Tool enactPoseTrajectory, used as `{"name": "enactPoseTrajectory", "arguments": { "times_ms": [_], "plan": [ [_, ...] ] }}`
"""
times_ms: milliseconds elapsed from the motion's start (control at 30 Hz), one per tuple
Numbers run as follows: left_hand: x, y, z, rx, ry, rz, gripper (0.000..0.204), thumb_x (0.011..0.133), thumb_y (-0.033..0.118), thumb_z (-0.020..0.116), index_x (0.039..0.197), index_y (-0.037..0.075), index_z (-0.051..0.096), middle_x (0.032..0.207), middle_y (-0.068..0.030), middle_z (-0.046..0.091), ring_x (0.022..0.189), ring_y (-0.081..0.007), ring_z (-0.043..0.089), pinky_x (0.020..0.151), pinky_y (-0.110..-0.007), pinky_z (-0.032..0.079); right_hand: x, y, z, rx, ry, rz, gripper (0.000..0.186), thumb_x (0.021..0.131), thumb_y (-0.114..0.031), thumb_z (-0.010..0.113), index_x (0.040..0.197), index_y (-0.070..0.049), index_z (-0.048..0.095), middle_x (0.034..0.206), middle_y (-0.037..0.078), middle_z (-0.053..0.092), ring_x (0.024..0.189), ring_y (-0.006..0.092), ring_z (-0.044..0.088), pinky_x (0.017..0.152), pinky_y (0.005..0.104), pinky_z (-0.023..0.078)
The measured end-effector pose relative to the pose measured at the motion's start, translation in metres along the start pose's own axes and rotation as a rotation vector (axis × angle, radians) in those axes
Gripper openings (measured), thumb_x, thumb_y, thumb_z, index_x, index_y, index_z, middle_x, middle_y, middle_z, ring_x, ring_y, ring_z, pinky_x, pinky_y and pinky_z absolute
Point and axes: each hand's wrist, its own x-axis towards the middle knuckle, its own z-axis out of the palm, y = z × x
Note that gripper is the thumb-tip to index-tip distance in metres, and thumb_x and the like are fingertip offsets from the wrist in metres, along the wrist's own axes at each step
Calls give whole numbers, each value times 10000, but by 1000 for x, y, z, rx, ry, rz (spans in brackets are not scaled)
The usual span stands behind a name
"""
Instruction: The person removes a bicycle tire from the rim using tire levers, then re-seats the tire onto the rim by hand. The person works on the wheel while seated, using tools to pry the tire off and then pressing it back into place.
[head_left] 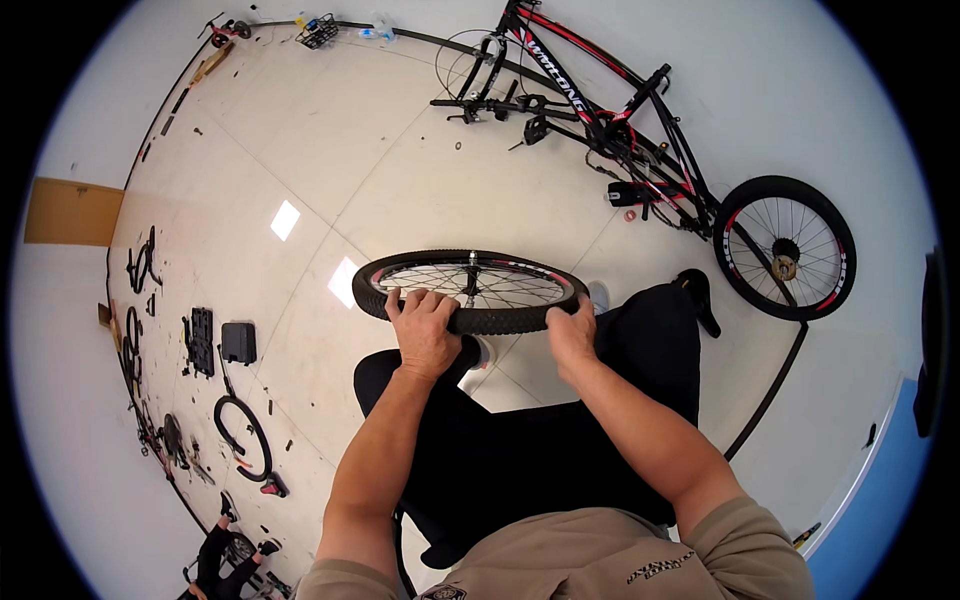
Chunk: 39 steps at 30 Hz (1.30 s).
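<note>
- Beneath us spreads a glossy, pale tiled floor (375,180).
- Our left hand (424,332) and right hand (573,337) pinch the near side of a bicycle wheel (472,272), held before us.
- Left of it, we see a black case (238,342).
- Farther off, a black-and-red bicycle (572,88) stands along the white wall (775,95).

L hand (425,330), R hand (572,336) fwd, both curled
</note>
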Motion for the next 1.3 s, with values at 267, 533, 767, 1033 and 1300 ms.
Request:
{"name": "enactPoseTrajectory", "arguments": {
  "times_ms": [267,533,767,1033,1300],
  "plan": [
    [7,6,-4,-33,-26,145,299,630,43,732,903,149,675,966,9,661,1095,-271,603,1123,-617,312,10,28,-4,140,12,394,612,841,-248,713,1347,-1,471,1326,165,553,1103,287,600,760,428,557],
    [-1,3,-13,70,-109,-54,388,604,-7,739,966,133,723,1254,-75,639,1340,-387,471,1183,-656,182,-32,33,17,-105,-66,210,743,890,-232,662,1494,86,368,1521,321,290,1386,453,400,1176,438,357],
    [6,-3,-2,115,-43,-114,591,661,111,845,1224,154,672,1444,-157,505,1431,-412,378,1222,-568,176,-42,45,28,-221,-94,110,726,967,-331,624,1487,95,348,1506,393,242,1332,550,400,1149,519,368],
    [9,-11,1,61,8,-101,471,677,84,784,1139,104,698,1432,-208,526,1441,-455,365,1217,-571,200,-44,41,34,-298,-101,113,686,970,-335,634,1478,44,372,1498,398,260,1320,576,414,1134,565,375],
    [9,-6,0,17,-18,-161,359,680,42,773,1025,101,694,1401,-191,526,1424,-455,374,1208,-589,197,-41,54,34,-345,-82,35,645,976,-302,623,1449,72,394,1431,416,305,1239,549,469,1086,530,419]
  ]
}}
